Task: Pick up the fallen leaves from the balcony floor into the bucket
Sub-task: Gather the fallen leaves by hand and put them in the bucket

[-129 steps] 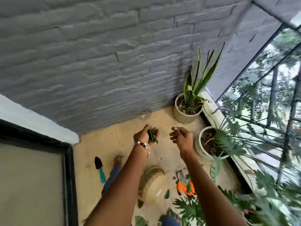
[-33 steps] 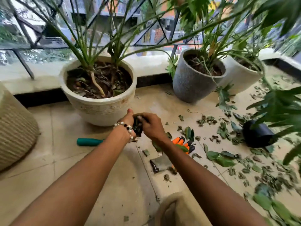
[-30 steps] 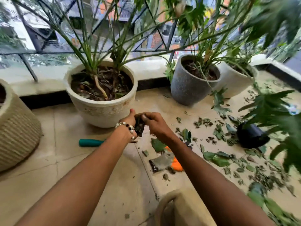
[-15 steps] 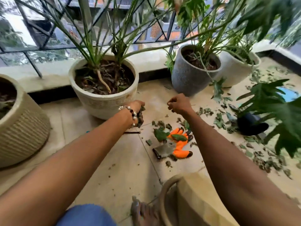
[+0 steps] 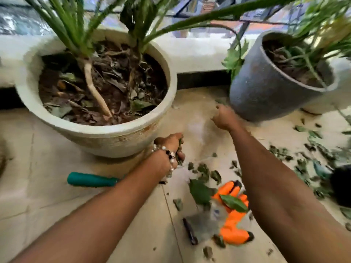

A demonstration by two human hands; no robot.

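My left hand [image 5: 171, 149] grips a bunch of green leaves low over the tiled floor, just in front of the big cream pot [image 5: 98, 130]. My right hand [image 5: 223, 116] reaches forward to the floor between the cream pot and the grey pot [image 5: 266, 95], fingers curled at a small leaf; blur hides whether it holds it. Several fallen leaves [image 5: 205, 172] lie scattered on the tiles between my arms, and more leaves [image 5: 307, 152] spread to the right. The bucket is out of view.
An orange and grey glove [image 5: 228, 221] lies on the floor with a leaf on it. A teal tool handle [image 5: 91, 180] lies left of my left wrist. A dark round object [image 5: 341, 185] sits at the right edge. A low white ledge runs behind the pots.
The view has moved closer to the pots and the woven bucket has dropped out of frame. My right hand has reached further forward toward the grey pot. My left hand still holds leaves.
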